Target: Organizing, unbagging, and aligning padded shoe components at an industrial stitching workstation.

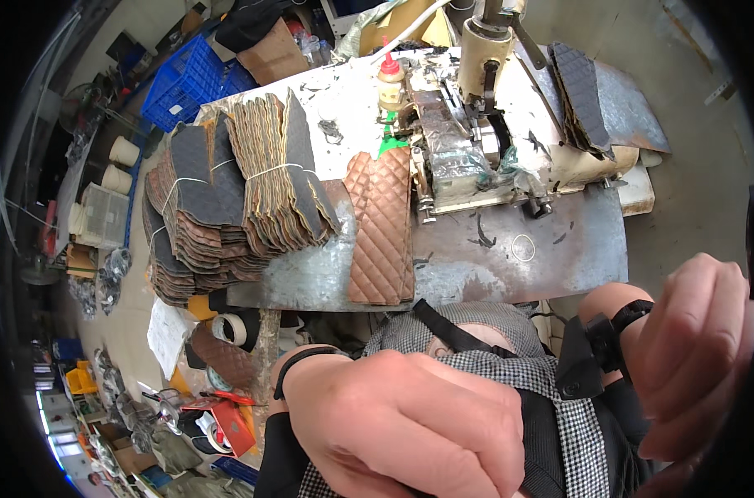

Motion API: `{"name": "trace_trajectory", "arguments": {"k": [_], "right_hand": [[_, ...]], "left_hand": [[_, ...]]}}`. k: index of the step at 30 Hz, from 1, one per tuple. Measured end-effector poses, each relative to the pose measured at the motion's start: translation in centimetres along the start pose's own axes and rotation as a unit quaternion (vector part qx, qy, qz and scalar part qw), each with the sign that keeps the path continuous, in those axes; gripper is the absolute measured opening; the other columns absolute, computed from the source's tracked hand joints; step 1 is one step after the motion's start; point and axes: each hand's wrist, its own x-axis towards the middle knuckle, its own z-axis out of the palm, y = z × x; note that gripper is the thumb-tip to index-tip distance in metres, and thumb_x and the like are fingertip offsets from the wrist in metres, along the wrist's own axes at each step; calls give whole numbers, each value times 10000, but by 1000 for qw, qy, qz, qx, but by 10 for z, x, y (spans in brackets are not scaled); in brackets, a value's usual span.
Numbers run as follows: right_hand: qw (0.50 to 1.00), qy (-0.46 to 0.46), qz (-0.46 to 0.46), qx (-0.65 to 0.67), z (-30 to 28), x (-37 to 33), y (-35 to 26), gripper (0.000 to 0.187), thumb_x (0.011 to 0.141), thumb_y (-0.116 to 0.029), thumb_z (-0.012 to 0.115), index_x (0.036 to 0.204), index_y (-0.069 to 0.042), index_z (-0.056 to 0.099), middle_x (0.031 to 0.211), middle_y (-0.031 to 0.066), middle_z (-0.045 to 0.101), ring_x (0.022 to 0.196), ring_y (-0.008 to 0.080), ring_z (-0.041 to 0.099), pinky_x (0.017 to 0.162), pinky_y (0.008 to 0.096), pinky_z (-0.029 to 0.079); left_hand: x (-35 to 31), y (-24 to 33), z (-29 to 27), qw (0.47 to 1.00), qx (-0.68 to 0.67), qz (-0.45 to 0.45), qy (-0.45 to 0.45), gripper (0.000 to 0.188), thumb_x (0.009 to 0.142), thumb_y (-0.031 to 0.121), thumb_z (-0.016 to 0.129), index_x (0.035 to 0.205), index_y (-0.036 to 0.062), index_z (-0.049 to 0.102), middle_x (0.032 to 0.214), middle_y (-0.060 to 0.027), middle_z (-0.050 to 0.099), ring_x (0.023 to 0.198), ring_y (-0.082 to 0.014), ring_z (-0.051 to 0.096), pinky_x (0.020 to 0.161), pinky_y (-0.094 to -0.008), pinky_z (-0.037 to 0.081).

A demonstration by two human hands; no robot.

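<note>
Our left hand (pixel 410 423) and right hand (pixel 699 357) curl; whether holding anything, we cannot tell. Brown panels (pixel 379 236) seem light, pliable, best edge-pinched.

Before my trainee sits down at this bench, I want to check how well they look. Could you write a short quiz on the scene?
1. Which lies nearer the machine: the brown quilted piece or the tied bundles?
2. Fill in: the bottle has a ____ cap.
3. True or false: neither the left hand nor the right hand touches the machine.

Key: 1. the brown quilted piece; 2. red; 3. true.
</note>
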Motion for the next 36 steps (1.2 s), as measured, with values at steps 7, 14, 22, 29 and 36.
{"name": "trace_trajectory", "arguments": {"k": [7,14,22,29,36], "right_hand": [[997,0,-73,24,11,-2,-7,95,647,9,748,614,-62,693,508,-9,588,395,53,446,376,185,263],[998,36,11,-45,41,0,12,443,984,-291,493,695,15,631,527,33,521,381,123,392,337,275,293],[977,-44,157,139,46,-9,19,200,809,-226,754,961,-102,711,661,63,578,411,94,407,374,217,258],[963,-62,180,191,47,-7,25,57,793,-49,725,848,-38,715,597,73,570,403,107,431,380,225,280],[967,-95,188,142,35,-17,48,149,717,-58,799,783,44,712,622,148,616,419,159,497,368,254,344]], "left_hand": [[1,-3,2,999,4,-13,43,191,915,84,552,883,-95,611,794,-157,580,673,-296,575,591,-358,454],[0,1,30,972,-124,-37,199,172,896,65,568,863,-90,635,746,-159,594,604,-293,570,523,-348,440],[-2,9,2,991,-107,-18,80,226,942,110,514,963,-99,598,832,-175,595,708,-300,594,633,-357,471],[1,5,-18,990,-111,-77,-37,316,982,197,475,999,-106,563,884,-186,588,809,-322,609,710,-361,487],[16,11,-38,976,-11,-208,-71,63,815,-19,665,836,-76,652,772,-194,635,621,-263,617,549,-292,502]]}}
